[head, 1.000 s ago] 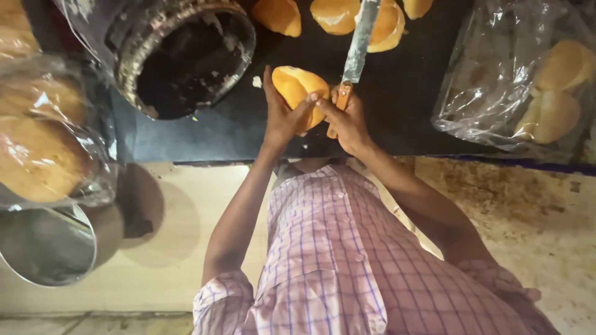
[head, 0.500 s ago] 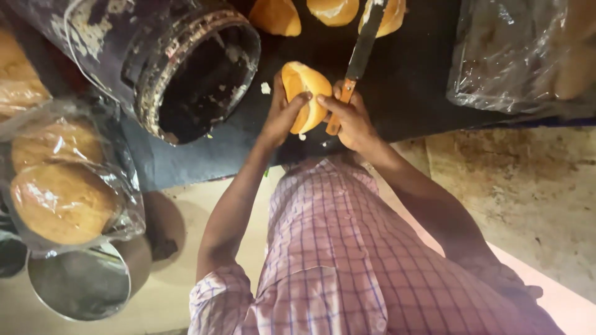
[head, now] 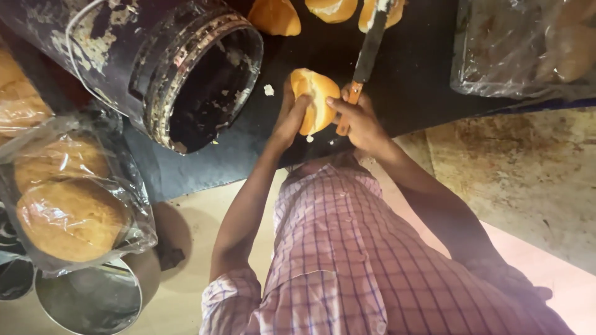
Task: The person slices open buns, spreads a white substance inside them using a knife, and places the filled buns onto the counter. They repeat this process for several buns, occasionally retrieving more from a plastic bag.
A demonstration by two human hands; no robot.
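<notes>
Head view. Centre top of frame: left hand point(head: 290, 121) curled around a split bun point(head: 315, 99), thumb on its face, held just above the dark worktop point(head: 422, 74). Right hand point(head: 360, 121) closed on the orange handle of a knife point(head: 366, 56); blade points to the top edge, just beside the bun. Upper left: dark bucket point(head: 155, 62) tipped on its side, mouth facing the bun. Top edge: three more bun halves point(head: 276, 15). Left edge: bagged buns point(head: 71, 214); steel pot point(head: 99, 298) below. Upper right: another bag point(head: 521, 49). Checked shirt point(head: 347, 260) fills the lower centre.
</notes>
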